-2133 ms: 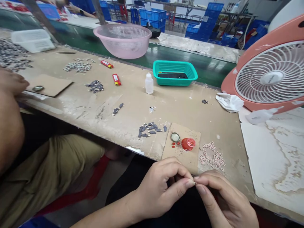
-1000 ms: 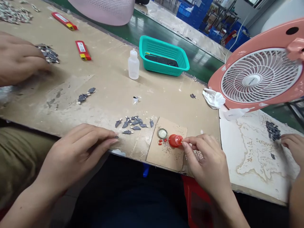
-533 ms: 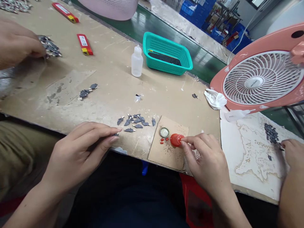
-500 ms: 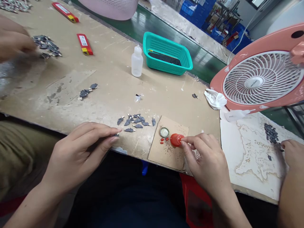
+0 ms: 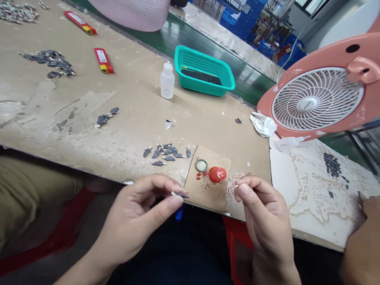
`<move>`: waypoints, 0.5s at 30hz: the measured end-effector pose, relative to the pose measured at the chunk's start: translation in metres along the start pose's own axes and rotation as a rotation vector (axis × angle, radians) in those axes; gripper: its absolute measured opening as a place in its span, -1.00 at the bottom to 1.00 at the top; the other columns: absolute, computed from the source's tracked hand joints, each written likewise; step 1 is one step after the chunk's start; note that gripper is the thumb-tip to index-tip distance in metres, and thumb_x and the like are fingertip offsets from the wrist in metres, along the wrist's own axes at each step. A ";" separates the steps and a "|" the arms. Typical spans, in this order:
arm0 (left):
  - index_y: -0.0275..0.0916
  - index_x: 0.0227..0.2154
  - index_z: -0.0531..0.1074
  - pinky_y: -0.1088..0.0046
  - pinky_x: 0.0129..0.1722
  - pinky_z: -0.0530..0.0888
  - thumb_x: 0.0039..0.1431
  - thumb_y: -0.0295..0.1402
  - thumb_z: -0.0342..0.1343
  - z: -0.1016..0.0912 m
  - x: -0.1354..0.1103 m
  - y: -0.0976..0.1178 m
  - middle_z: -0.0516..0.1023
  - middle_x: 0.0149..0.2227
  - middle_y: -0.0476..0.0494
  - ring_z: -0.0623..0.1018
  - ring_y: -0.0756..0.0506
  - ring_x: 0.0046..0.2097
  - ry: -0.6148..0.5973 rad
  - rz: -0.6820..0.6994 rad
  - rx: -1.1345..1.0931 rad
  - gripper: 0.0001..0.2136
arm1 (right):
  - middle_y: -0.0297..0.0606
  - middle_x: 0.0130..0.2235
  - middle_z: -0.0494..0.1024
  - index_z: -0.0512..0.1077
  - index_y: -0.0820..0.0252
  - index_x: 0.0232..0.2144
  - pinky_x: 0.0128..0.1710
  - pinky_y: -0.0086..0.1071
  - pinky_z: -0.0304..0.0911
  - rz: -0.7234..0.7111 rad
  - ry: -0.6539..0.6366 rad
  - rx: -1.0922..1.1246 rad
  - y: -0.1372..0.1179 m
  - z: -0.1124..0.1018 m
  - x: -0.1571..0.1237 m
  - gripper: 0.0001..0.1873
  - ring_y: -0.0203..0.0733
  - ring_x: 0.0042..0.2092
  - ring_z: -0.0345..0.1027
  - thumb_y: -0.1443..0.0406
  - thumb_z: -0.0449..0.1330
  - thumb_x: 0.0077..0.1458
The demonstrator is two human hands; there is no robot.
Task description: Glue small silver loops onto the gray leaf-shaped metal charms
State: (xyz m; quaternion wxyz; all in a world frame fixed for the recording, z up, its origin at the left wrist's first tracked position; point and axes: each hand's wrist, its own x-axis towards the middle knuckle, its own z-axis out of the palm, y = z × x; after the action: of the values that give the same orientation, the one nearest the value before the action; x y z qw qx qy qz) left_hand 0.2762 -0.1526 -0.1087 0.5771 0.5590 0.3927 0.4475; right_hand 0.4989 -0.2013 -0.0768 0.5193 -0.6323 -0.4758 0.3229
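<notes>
My left hand (image 5: 145, 213) pinches a small dark grey leaf-shaped piece (image 5: 180, 195) with a white tip between thumb and fingertips, just off the table's front edge. My right hand (image 5: 264, 213) is closed with thumb against fingers, beside a pile of tiny pinkish beads (image 5: 237, 180); anything between its fingertips is too small to make out. Between the hands lies a cardboard piece (image 5: 218, 198) sprinkled with brown specks. On it are a crown bottle cap (image 5: 201, 165), several small red bits (image 5: 199, 175) and a red cap-like container (image 5: 217, 174). Several similar grey pieces (image 5: 169, 151) lie behind my left hand.
Farther back stand a translucent squeeze bottle (image 5: 168, 82) and a green basket (image 5: 204, 85). A pink fan (image 5: 314, 99) rises at the right, near a crumpled tissue (image 5: 263, 124). Another person's hand (image 5: 369, 213) is at the far right, by dark pieces (image 5: 332, 164) on paper.
My right hand has left the red container and moved right beside the beads. My left hand has come right and nearer with the grey piece. Another person's hand at upper left is gone.
</notes>
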 end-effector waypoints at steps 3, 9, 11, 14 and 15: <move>-0.07 -0.38 0.55 0.67 -0.30 0.54 0.15 -0.47 0.26 0.021 0.000 0.004 0.56 -0.37 0.05 0.56 0.05 -0.32 -0.079 -0.075 -0.192 -0.88 | -0.36 -0.48 0.39 0.50 0.13 -0.38 -0.44 -0.41 0.27 0.084 0.015 0.161 0.001 0.006 -0.008 -0.82 -0.29 -0.43 0.25 0.15 0.27 0.17; -0.13 -0.39 0.59 0.71 -0.42 0.52 0.11 -0.42 0.34 0.046 -0.007 0.003 0.61 -0.41 0.02 0.56 0.07 -0.41 -0.136 -0.259 -0.401 -0.94 | -0.38 -0.46 0.40 0.50 0.10 -0.36 -0.43 -0.45 0.29 0.047 0.040 0.228 0.002 0.011 -0.027 -0.88 -0.33 -0.43 0.27 0.22 0.26 0.19; -0.13 -0.39 0.60 0.70 -0.37 0.55 0.09 -0.44 0.35 0.050 -0.010 0.004 0.65 -0.40 0.01 0.61 0.04 -0.36 -0.148 -0.285 -0.453 -0.93 | -0.38 -0.43 0.41 0.51 0.06 -0.32 -0.42 -0.46 0.30 -0.013 0.055 0.190 0.003 0.013 -0.037 -0.95 -0.33 -0.41 0.29 0.28 0.25 0.22; -0.13 -0.40 0.62 0.70 -0.31 0.57 0.08 -0.50 0.35 0.055 -0.014 0.005 0.69 -0.36 0.02 0.65 0.05 -0.33 -0.159 -0.291 -0.488 -0.89 | -0.38 -0.41 0.37 0.52 0.03 -0.27 -0.44 -0.48 0.28 -0.118 0.088 0.110 0.004 0.013 -0.049 -0.91 -0.32 -0.38 0.28 0.35 0.23 0.22; -0.13 -0.39 0.62 0.70 -0.30 0.57 0.07 -0.50 0.35 0.055 -0.015 0.005 0.69 -0.36 0.03 0.65 0.05 -0.33 -0.157 -0.284 -0.473 -0.89 | -0.38 -0.40 0.37 0.52 0.03 -0.27 -0.45 -0.47 0.27 -0.143 0.098 0.070 0.005 0.012 -0.051 -0.90 -0.31 -0.38 0.28 0.35 0.23 0.22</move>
State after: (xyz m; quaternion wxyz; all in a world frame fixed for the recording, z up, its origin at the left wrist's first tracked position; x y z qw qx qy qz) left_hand 0.3236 -0.1828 -0.1007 0.7769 0.3813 0.3058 0.3969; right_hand 0.4717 -0.2448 -0.0886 0.5854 -0.5933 -0.4822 0.2699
